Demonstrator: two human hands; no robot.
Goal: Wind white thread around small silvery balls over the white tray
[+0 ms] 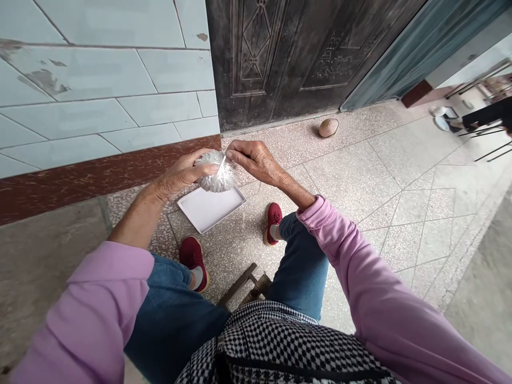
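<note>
A shiny, whitish, frilly ball like a pom-pom [218, 180] is held up in front of me, above the floor. My left hand [182, 173] wraps round its left side, the thumb lying across its front. At its upper right, my right hand [254, 160] is closed in a pinch on a thin white strip [222, 164] that runs from the ball. Where the strip is fixed to the ball cannot be made out. Below the ball, a shallow white box lid or tray [196, 212] lies on the floor with its open side up.
A dark carved door [276, 58] and a tiled wall [108, 80] stand ahead. A round pinkish-brown object [328, 128] rests on the speckled floor [344, 176] by the door. Beneath me is a wooden stool [250, 285]. At far right are dark thin-legged furniture and pale dishes [441, 121].
</note>
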